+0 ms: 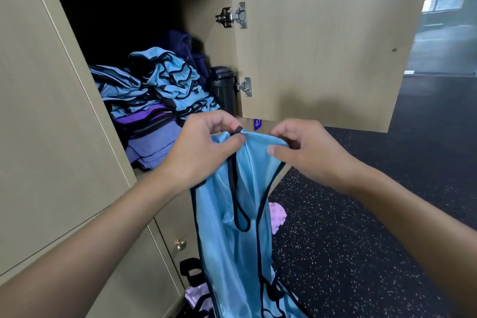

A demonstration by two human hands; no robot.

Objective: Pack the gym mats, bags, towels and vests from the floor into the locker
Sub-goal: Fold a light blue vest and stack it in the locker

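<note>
A light blue vest point(227, 240) with black trim hangs in front of the open locker point(206, 20). My left hand point(204, 147) pinches its top edge at one shoulder, and my right hand point(307, 148) pinches the other shoulder a little to the right. Inside the locker lies a pile of blue vests point(160, 77) on top of folded purple cloth point(152, 142). A dark navy bag point(180, 44) stands at the back, beside a black bottle point(223, 88).
The locker door point(322, 41) is swung open to the right. Pink cloth point(277, 215) and a black strap point(189, 268) lie on the speckled black floor point(348, 253) below. Shut lower lockers with a brass knob point(180, 243) are beneath the open one.
</note>
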